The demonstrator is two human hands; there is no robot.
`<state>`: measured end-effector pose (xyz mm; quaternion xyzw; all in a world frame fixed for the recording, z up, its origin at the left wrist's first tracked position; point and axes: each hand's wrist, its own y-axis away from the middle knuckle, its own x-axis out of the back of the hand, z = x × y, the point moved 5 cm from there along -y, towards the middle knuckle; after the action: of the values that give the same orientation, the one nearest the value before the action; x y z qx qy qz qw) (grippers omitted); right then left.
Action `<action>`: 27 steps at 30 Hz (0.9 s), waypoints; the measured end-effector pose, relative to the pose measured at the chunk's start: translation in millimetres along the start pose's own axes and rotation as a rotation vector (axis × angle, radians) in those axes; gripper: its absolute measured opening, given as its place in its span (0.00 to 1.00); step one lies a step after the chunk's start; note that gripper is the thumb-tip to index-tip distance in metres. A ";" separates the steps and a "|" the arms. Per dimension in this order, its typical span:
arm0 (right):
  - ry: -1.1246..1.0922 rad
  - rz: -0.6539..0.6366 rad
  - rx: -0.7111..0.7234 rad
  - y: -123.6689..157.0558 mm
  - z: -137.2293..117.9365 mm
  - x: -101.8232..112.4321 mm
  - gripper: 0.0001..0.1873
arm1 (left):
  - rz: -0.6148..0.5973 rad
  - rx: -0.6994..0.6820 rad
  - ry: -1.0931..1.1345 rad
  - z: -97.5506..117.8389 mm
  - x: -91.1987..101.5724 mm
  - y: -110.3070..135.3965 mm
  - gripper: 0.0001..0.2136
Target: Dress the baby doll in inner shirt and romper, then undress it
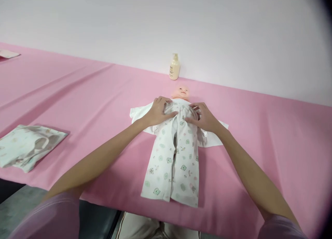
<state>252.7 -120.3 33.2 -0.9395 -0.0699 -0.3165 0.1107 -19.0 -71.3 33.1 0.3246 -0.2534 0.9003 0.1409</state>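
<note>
A baby doll (181, 92) lies on its back with its head toward the wall, in a white top (141, 112) with sleeves spread out to both sides. White baby pants (166, 163) with a green and pink animal print lie over the doll's body, legs pointing toward me. My left hand (160, 111) holds the left side of the waistband, its thumb across the front. On the opposite side, my right hand (203, 118) grips the waistband with bent fingers and the thumb on the cloth. The doll's legs are hidden by the pants.
A cream pump bottle (174, 67) stands behind the doll's head, near the white wall (103, 24). To the left on the pink sheet (85, 104) lies a folded printed garment (31, 145). Part of a pale folded item (9, 54) shows at the far left edge.
</note>
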 end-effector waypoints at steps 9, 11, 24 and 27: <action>0.079 -0.360 -0.082 5.8 -2.0 6.4 0.40 | -0.329 0.155 0.049 -0.6 17.1 21.7 0.29; 0.133 -0.356 -0.050 16.3 -11.5 11.4 0.38 | -0.358 0.117 0.036 3.2 22.9 31.5 0.29; 0.245 -0.426 -0.139 96.6 -42.7 -7.1 0.42 | -0.452 0.164 -0.098 24.3 24.9 111.7 0.47; 0.223 -0.428 -0.165 108.6 -46.3 -14.2 0.40 | -0.415 0.136 -0.115 31.2 25.1 119.8 0.40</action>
<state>236.5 -237.7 42.6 -0.8685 -0.2283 -0.4390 -0.0288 -71.9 -185.9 26.5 0.4294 -0.1276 0.8470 0.2863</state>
